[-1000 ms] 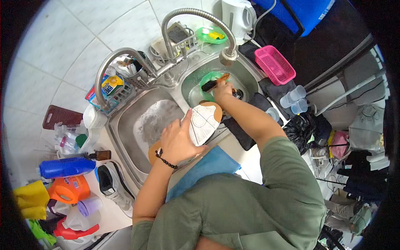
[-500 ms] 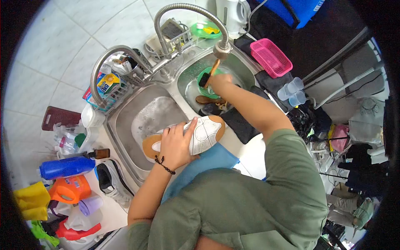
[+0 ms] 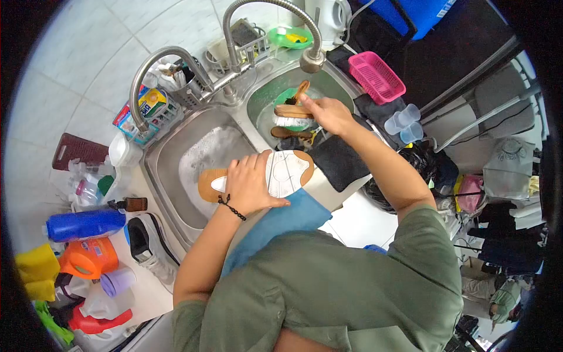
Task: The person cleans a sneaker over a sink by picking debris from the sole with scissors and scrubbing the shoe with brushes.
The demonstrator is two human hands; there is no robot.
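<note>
Across the near edge of the work lies a flat blue cloth (image 3: 281,229), partly covered by the person's green shirt. Just beyond it, a white shoe with a patterned white-and-tan sole (image 3: 287,173) is held sole up, above the near rim of a double-basin stainless steel sink (image 3: 249,126). It is gripped by the left hand (image 3: 249,182), which is spread wide across the middle, with the thumb on the near side; whether the shoe's weight is borne by the rim cannot be told. To the left, a second white shoe with a black lining (image 3: 151,249) is set on the cream desk (image 3: 143,296).

Farther off, grey suds (image 3: 214,149) are held in the left basin. Over the right basin, a wooden-backed brush with white bristles (image 3: 291,110) is pinched in the right hand (image 3: 331,115), closed narrowly on one end. Below and around it, a brown wooden brush (image 3: 284,133), a green bowl (image 3: 280,98) and an upright orange-brown handle (image 3: 302,89) are seen. Behind, the right basin is overhung by a flexible metal tap (image 3: 311,58).

If the sole is slick, the shoe could be let slip into the suds under uneven pressure. The white-bristled brush, held by one end only, could be twisted loose, or the upright handle knocked if it is swung sideways. Drips could be shed onto the black cloth (image 3: 340,164) beside the basin.
</note>
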